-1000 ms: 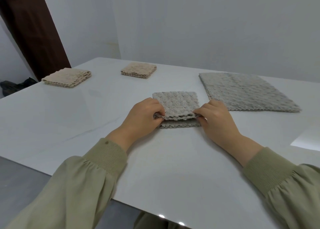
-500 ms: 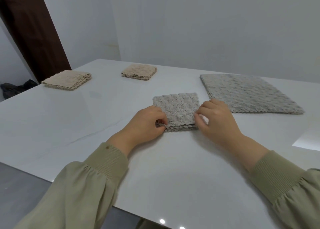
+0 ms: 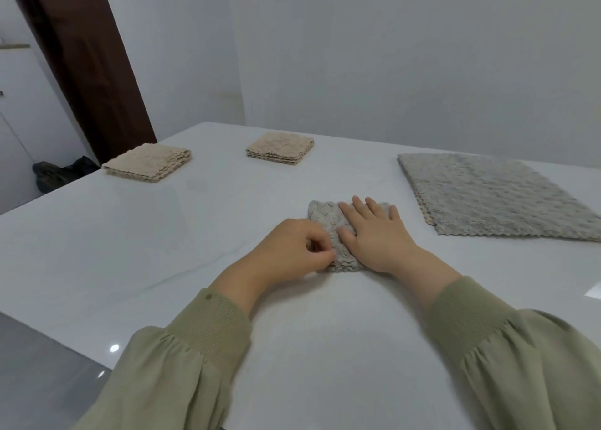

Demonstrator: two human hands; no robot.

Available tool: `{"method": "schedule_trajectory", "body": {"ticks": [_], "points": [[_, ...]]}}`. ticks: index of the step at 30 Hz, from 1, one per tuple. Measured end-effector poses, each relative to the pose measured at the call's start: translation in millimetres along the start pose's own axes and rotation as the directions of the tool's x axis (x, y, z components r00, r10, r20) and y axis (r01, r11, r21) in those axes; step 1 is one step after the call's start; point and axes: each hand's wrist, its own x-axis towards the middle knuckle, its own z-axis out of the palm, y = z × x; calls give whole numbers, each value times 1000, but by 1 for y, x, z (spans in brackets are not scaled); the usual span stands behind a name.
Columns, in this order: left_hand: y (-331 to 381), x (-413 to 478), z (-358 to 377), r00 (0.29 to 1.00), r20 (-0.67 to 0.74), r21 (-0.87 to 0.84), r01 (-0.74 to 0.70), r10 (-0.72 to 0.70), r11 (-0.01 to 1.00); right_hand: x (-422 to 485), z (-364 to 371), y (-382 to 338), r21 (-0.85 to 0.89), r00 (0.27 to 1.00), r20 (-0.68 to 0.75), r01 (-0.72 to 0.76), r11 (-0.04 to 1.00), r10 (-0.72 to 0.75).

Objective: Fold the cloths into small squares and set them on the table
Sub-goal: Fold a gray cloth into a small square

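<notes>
A folded grey cloth [image 3: 325,221] lies on the white table [image 3: 162,260], a little right of the middle and close to the person. It is a small square with its layered edges facing the near side.

The right hand [image 3: 374,234] lies flat on top of it, palm down, with the fingers straight and slightly spread, pointing to the far side. It covers most of the right half of the cloth. The left hand [image 3: 286,250] is at the cloth's near-left edge with its fingers curled in, and thumb and forefinger pinch that edge (the exact layers caught between them cannot be made out). Both wrists come out of olive green sleeves [image 3: 182,358] with ribbed cuffs.

To the right, well apart from the hands, a larger grey cloth [image 3: 487,198] lies spread flat and unfolded. At the far left of the table sit two folded beige cloths. One beige cloth [image 3: 146,162] is near the left edge, and the other beige square [image 3: 280,148] is farther right, well apart from the first.

Beyond the table's left corner stands a dark brown door frame [image 3: 87,65], with a dark bag [image 3: 61,172] on the floor at its foot.
</notes>
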Motion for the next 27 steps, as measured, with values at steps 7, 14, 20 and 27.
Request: {"method": "schedule_trajectory", "body": {"ticks": [7,14,20,27], "points": [[-22,43,-2,795,-420,-381,284,-438,880,-1,1,-3,6,1000,-29,2,1000,-2],[-25,75,13,753,-414,-347,389,-511,853,-2,2,-3,20,999,-42,0,1000,1],[-30,77,15,796,-422,-64,451,-434,890,-2,1,-4,25,1000,-15,-27,999,27],[-11,58,4,863,-502,145,156,-63,977,-16,-12,0,382,840,-523,77,921,147]]}}
